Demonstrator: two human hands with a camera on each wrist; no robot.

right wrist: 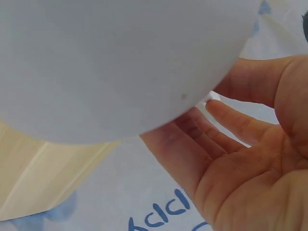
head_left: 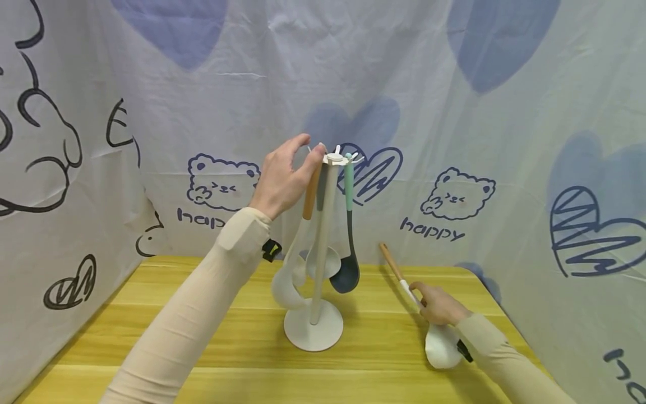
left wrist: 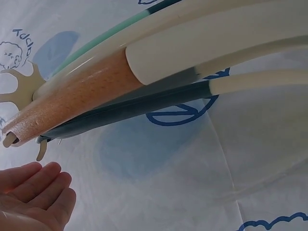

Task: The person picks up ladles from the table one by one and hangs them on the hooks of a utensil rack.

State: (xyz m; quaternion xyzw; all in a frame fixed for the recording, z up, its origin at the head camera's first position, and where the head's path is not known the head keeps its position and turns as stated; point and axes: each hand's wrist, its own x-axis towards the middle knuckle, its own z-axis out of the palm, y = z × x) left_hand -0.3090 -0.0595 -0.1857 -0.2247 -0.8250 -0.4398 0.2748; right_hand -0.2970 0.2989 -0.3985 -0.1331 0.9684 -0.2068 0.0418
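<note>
A white utensil rack stands upright on the table, a ring of hooks at its top. From it hang a dark ladle with a mint handle, a white utensil with a wooden handle, and a grey-handled utensil. My left hand is raised beside the hooks; the left wrist view shows its fingers apart from the handles and holding nothing. Low at the right, my right hand grips a white ladle by its shaft, wooden handle pointing away. Its rounded head hides some right fingertips.
The wood-grain table extends around the rack's round base. A patterned cloth hangs behind the table and down both sides.
</note>
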